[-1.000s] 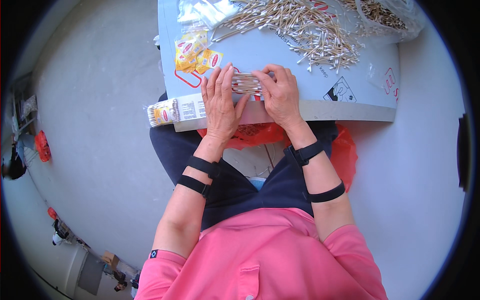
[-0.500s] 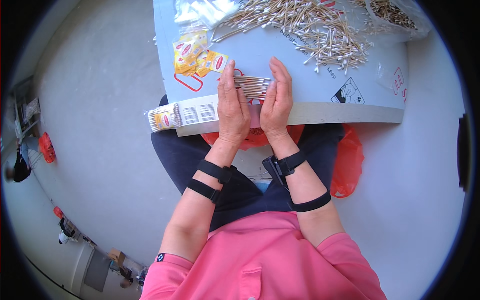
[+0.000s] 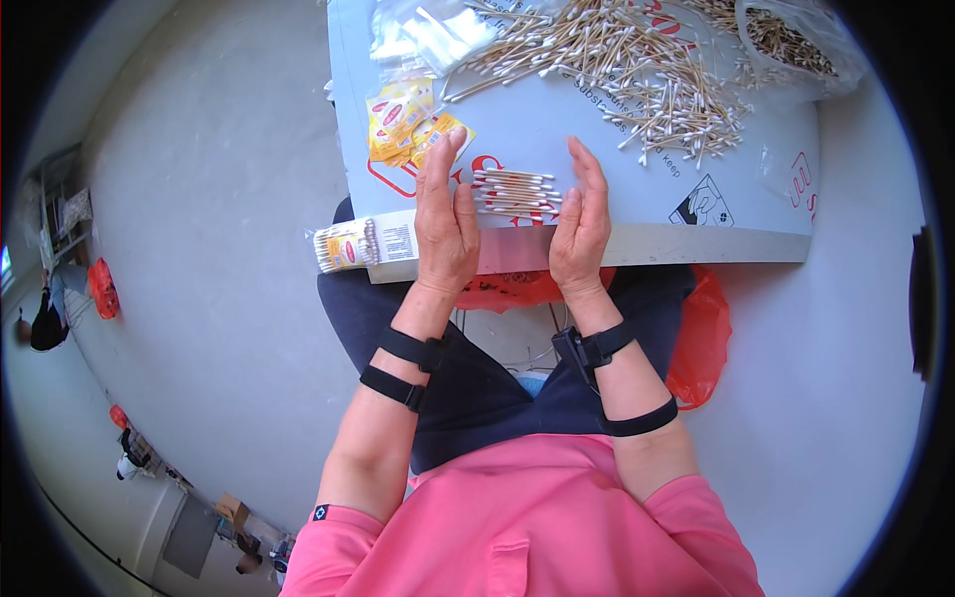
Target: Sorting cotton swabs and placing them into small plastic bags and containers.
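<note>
A small row of cotton swabs (image 3: 516, 193) lies side by side on the table, their sticks running left to right. My left hand (image 3: 445, 219) stands on edge by the row's left end, fingers stretched out and holding nothing. Across from it, my right hand (image 3: 582, 227) is held the same way near the right ends of the swabs, a little apart from them. Yellow and white printed cards (image 3: 403, 121) lie in a pile just beyond my left fingertips. Left of my left wrist, a filled clear pack of cotton swabs (image 3: 345, 245) rests at the table's near edge.
A big loose heap of cotton swabs (image 3: 637, 70) spreads over the far part of the table (image 3: 617, 199). Clear plastic bags (image 3: 428, 35) lie at the far left. An open bag of swabs (image 3: 796, 45) sits far right. A red plastic bag (image 3: 699, 338) hangs by my right knee.
My hands have moved apart, away from the ends of the swab row, which now shows whole between them. The view has shifted slightly.
</note>
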Tool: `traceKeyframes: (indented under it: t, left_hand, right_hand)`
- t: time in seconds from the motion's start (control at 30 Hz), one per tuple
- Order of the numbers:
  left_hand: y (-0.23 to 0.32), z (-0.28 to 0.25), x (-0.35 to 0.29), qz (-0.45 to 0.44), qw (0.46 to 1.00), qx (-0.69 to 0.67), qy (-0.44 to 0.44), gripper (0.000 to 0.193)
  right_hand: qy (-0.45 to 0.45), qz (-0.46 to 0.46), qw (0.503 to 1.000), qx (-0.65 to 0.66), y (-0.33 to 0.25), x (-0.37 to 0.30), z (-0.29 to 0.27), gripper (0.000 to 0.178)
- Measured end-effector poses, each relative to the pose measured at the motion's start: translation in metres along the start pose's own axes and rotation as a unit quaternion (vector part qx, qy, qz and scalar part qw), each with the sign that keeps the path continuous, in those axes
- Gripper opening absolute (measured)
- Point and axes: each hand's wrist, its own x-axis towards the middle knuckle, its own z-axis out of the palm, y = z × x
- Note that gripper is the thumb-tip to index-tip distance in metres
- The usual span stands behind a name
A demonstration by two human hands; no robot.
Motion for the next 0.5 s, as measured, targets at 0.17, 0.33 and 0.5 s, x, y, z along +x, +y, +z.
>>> traceKeyframes:
  t: [0.17, 0.33, 0.5]
  left_hand:
    - [0.021, 0.028, -0.009, -0.082, 0.987, -0.137, 0.020, 0.052]
    - [0.017, 0.025, -0.008, -0.089, 0.986, -0.120, 0.073, 0.056]
    - [0.023, 0.034, -0.006, -0.095, 0.986, -0.136, 0.004, 0.059]
  right_hand:
    - [0.017, -0.004, 0.999, 0.035, -0.003, 0.002, 0.025, 0.043]
    - [0.042, -0.008, 0.997, 0.068, -0.003, 0.005, 0.020, 0.042]
    - [0.003, 0.032, 0.996, 0.084, -0.006, 0.006, 0.023, 0.039]
